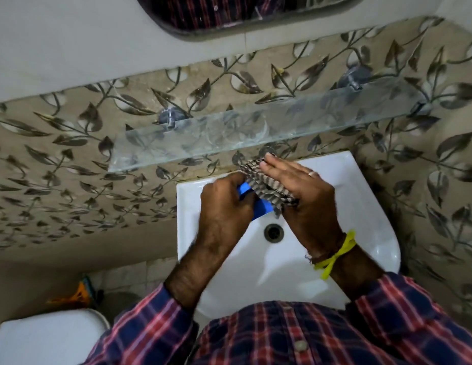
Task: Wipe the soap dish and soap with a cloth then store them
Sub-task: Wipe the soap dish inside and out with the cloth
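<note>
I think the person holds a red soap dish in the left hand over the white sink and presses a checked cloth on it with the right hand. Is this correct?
Not quite: the head view shows the soap dish is blue, not red. The rest holds: the left hand grips it over the white sink, and the right hand presses the checked cloth on it.

Both hands over white ceramic sink (361,206): left hand (224,204) holding blue plastic soap dish (259,208), right hand (306,191) flat on checked cloth (258,177) atop dish; clear glass shelf (229,130) behind sink's rear edge.
</note>
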The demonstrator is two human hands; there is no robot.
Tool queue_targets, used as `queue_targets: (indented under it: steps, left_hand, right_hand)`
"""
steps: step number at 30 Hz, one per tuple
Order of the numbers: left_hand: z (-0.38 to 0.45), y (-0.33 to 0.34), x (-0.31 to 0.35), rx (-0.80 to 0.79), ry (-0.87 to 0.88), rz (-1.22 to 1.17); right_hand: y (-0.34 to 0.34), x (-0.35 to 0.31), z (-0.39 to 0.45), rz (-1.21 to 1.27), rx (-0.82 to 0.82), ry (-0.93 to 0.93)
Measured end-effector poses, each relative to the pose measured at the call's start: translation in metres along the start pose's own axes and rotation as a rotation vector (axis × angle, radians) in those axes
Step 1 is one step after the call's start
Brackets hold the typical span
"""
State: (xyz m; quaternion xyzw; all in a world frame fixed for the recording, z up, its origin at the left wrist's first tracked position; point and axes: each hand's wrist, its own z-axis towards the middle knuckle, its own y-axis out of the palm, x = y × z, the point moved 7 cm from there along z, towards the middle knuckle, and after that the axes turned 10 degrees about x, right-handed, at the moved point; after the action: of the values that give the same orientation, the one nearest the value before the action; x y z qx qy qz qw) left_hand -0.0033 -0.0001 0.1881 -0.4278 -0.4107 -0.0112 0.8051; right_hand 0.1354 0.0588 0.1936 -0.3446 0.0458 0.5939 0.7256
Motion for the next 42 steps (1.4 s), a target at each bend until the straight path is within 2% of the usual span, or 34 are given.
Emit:
queue_targets:
  steps: [3,6,8,9,10,12,14,17,19,21,23,25,27,30,34,36,39,42]
  left_hand:
    - [-0.010,0.000,-0.004,0.034,-0.015,-0.004]
    - [-0.012,-0.002,-0.008,0.082,-0.068,-0.044]
    - [-0.010,-0.007,-0.012,0.129,-0.085,-0.084]
    - [-0.009,-0.007,-0.015,0.128,-0.099,-0.100]
    - [-0.008,-0.006,-0.017,0.107,-0.112,-0.112]
    - [-0.009,-0.003,-0.017,0.074,-0.106,-0.138]
    - [-0.012,-0.006,-0.013,0.116,-0.078,-0.217]
    - [-0.017,-0.015,-0.012,0.217,-0.083,-0.350]
    - [-0.020,-0.012,-0.016,0.220,-0.112,-0.405]
    - [-0.022,0.000,-0.019,0.147,-0.154,-0.426]
    - [-0.021,0.018,-0.018,-0.002,-0.184,-0.352]
    - [-0.017,0.021,-0.014,-0.040,-0.189,-0.324]
    - [-0.010,0.014,-0.011,0.044,-0.170,-0.374]
    - [-0.013,0.002,-0.007,0.156,-0.134,-0.416]
    - [-0.017,0.023,-0.015,-0.040,-0.257,-0.511]
    - [-0.006,0.017,-0.007,0.001,-0.209,-0.506]
    - [0.001,0.002,0.011,0.085,-0.090,-0.540]
    - [-0.010,0.007,0.008,0.089,-0.118,-0.562]
  right_hand:
    - [-0.006,0.006,-0.003,0.168,0.030,0.129]
    - [0.002,0.015,-0.002,0.202,0.026,0.258]
    - [0.006,0.028,-0.007,0.248,0.058,0.437]
    - [0.006,0.029,-0.009,0.244,0.073,0.470]
    - [0.004,0.024,-0.007,0.223,0.073,0.439]
    - [0.002,0.001,0.002,0.135,0.027,0.246]
    - [0.000,-0.010,0.010,0.111,0.056,0.145]
    - [-0.005,0.005,0.006,0.243,0.167,0.351]
    - [-0.006,0.013,-0.004,0.248,0.181,0.450]
    - [-0.008,0.010,0.000,0.178,0.149,0.381]
    - [-0.005,-0.003,0.013,0.109,0.070,0.201]
    - [0.003,-0.010,0.021,0.112,-0.019,0.083]
    - [0.003,-0.003,0.022,0.167,0.011,0.138]
    - [-0.005,0.012,0.005,0.192,0.131,0.335]
    - [-0.005,-0.001,0.011,0.142,0.046,0.191]
    - [-0.003,-0.003,0.021,0.183,0.018,0.175]
    - [-0.005,-0.001,0.018,0.219,0.071,0.246]
    - [-0.007,0.001,0.008,0.213,0.067,0.272]
